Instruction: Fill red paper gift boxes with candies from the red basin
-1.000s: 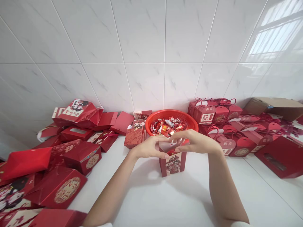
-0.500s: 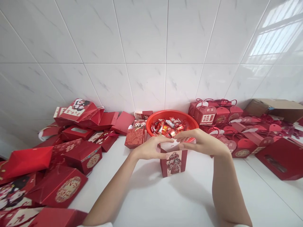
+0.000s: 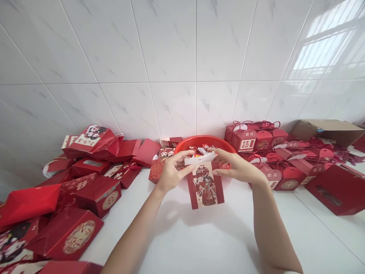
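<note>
Between my hands is a red paper gift box [image 3: 207,186], its printed front with two cartoon figures facing me and its white-lined top flaps raised. My left hand [image 3: 174,169] grips the upper left edge, thumb on the front. On the upper right edge, my right hand [image 3: 238,166] holds it with the thumb against the front and fingers behind the flap. The box is tilted, its bottom apparently lifted off the table. Just behind it stands a red plastic basket [image 3: 188,143] of wrapped candies [image 3: 203,149], partly hidden by my hands and the flaps.
Red boxes [image 3: 97,192] lie heaped on the left. Small red boxes with cord handles [image 3: 246,140] stand in rows on the right, near a brown cardboard box [image 3: 327,127] and a larger red box [image 3: 336,190]. A tiled wall [image 3: 171,45] closes off the back of the white table [image 3: 196,243].
The gift box has been tilted so its front turns up toward me, and it appears raised. Both hands have shifted from above its top to grip its upper edges.
</note>
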The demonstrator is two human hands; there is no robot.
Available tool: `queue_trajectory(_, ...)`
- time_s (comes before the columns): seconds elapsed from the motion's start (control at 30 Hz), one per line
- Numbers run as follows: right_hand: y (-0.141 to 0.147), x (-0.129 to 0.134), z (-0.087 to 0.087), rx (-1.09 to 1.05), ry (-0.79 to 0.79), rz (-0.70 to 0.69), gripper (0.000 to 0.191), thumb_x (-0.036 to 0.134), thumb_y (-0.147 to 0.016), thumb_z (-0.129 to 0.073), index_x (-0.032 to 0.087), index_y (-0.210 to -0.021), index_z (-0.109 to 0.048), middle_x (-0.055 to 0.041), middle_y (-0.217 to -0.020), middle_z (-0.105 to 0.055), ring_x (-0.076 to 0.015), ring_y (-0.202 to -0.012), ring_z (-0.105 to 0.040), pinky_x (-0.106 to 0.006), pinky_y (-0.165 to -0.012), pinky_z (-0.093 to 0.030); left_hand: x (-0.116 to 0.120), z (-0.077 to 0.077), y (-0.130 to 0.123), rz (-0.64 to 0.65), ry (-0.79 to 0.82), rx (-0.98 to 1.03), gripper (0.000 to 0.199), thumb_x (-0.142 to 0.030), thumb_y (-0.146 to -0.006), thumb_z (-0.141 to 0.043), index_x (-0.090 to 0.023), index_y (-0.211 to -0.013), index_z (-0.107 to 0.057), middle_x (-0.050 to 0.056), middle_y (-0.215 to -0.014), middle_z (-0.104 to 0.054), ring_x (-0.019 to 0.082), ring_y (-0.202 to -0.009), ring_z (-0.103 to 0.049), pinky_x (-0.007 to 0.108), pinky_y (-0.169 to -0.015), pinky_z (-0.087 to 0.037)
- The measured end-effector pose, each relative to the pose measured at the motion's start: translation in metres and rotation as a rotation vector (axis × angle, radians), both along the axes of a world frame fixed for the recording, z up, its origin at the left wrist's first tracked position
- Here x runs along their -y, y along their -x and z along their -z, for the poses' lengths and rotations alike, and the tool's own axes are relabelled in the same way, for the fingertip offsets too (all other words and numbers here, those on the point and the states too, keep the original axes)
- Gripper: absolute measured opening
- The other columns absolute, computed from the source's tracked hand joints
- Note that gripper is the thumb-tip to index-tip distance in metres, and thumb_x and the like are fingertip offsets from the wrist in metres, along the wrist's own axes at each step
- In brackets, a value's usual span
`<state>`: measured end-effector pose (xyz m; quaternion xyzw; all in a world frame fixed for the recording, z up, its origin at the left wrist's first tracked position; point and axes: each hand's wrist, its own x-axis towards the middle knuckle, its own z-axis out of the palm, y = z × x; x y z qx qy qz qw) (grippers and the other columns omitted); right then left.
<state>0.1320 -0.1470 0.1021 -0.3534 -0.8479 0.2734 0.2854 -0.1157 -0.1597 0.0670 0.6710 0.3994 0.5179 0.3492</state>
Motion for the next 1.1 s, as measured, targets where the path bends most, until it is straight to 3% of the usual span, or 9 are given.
queue_trajectory(0.13, 0.004, -0.001, 0.000, -0.112, -0.011, -0.030, 0.029, 0.046, -0.090, -0.062, 0.020, -0.104, -0.065, -0.0032, -0.087, -0.064, -0.0172, -0.075, -0.058, -0.031, -0.068, -0.051, 0.001, -0.004, 0.002, -0.002, 0.046, 0.096, 0.049, -0.041, -0.072, -0.079, -0.018, -0.115, -0.069, 0.010, -0.115, -0.073, 0.027, -0.103, -0.070, 0.037, -0.087, -0.058)
queue_trajectory(0.23, 0.005, 0.000, 0.000, -0.197, -0.023, -0.032, 0.028, 0.047, -0.089, -0.065, 0.019, -0.090, -0.063, -0.0005, -0.077, -0.056, -0.0148, -0.068, -0.052, -0.028, -0.061, -0.047, 0.001, -0.004, 0.002, 0.059, 0.074, 0.101, 0.053, -0.045, -0.075, -0.077, -0.020, -0.120, -0.066, 0.010, -0.124, -0.070, 0.028, -0.111, -0.067, 0.038, -0.090, -0.058)
queue_trajectory(0.37, 0.004, 0.003, -0.002, -0.283, -0.008, -0.054, 0.029, 0.047, -0.088, -0.066, 0.018, -0.094, -0.063, -0.0007, -0.081, -0.056, -0.0140, -0.068, -0.053, -0.027, -0.060, -0.046, 0.003, -0.004, -0.001, 0.135, 0.066, 0.062, 0.052, -0.048, -0.080, -0.073, -0.021, -0.124, -0.064, 0.009, -0.131, -0.067, 0.028, -0.113, -0.067, 0.037, -0.089, -0.059)
queue_trajectory(0.5, 0.001, 0.006, -0.006, -0.256, 0.021, -0.064, 0.034, 0.051, -0.090, -0.063, 0.019, -0.100, -0.063, -0.0023, -0.088, -0.060, -0.0148, -0.073, -0.056, -0.027, -0.064, -0.048, 0.006, -0.005, -0.004, 0.071, 0.026, -0.021, 0.047, -0.051, -0.081, -0.072, -0.022, -0.117, -0.068, 0.007, -0.114, -0.074, 0.025, -0.097, -0.072, 0.035, -0.083, -0.060)
queue_trajectory(0.63, -0.002, 0.010, -0.007, -0.242, 0.014, 0.015, 0.045, 0.059, -0.097, -0.046, 0.019, -0.086, -0.064, -0.0021, -0.079, -0.059, -0.0156, -0.073, -0.055, -0.028, -0.066, -0.047, 0.009, -0.004, -0.006, 0.073, -0.024, -0.030, 0.037, -0.052, -0.081, -0.071, -0.022, -0.103, -0.073, 0.006, -0.102, -0.077, 0.023, -0.090, -0.073, 0.034, -0.080, -0.061)
queue_trajectory(0.87, -0.016, 0.038, 0.013, -0.223, 0.054, 0.052, 0.035, 0.052, -0.092, -0.059, 0.017, -0.090, -0.066, -0.0030, -0.080, -0.065, -0.0147, -0.072, -0.058, -0.025, -0.065, -0.048, 0.016, 0.005, -0.020, 0.222, -0.148, -0.088, 0.019, -0.037, -0.087, -0.069, -0.019, -0.086, -0.074, 0.004, -0.086, -0.076, 0.018, -0.080, -0.071, 0.027, -0.072, -0.060)
queue_trajectory(0.93, -0.028, 0.055, 0.019, -0.193, -0.005, 0.107, 0.031, 0.047, -0.094, -0.058, 0.018, -0.089, -0.067, -0.0034, -0.080, -0.067, -0.0144, -0.072, -0.060, -0.024, -0.064, -0.049, 0.020, 0.006, -0.027, 0.315, -0.194, -0.132, 0.016, -0.033, -0.089, -0.067, -0.019, -0.088, -0.074, 0.004, -0.084, -0.076, 0.017, -0.078, -0.071, 0.026, -0.073, -0.060)
queue_trajectory(1.0, -0.046, 0.075, 0.023, -0.165, -0.069, 0.223, 0.029, 0.045, -0.095, -0.057, 0.019, -0.089, -0.068, -0.0037, -0.080, -0.070, -0.0146, -0.070, -0.062, -0.024, -0.063, -0.049, 0.024, 0.006, -0.031, 0.401, -0.231, -0.219, 0.014, -0.028, -0.089, -0.067, -0.021, -0.097, -0.076, 0.006, -0.097, -0.077, 0.019, -0.092, -0.071, 0.029, -0.085, -0.059)
queue_trajectory(1.1, -0.088, 0.102, 0.028, -0.212, -0.182, 0.557, 0.031, 0.051, -0.087, -0.065, 0.021, -0.089, -0.070, -0.0049, -0.081, -0.072, -0.0178, -0.071, -0.065, -0.027, -0.062, -0.051, 0.025, 0.003, -0.029, 0.438, -0.268, -0.330, 0.020, -0.026, -0.087, -0.070, -0.025, -0.107, -0.076, 0.008, -0.126, -0.069, 0.024, -0.119, -0.063, 0.035, -0.103, -0.051)
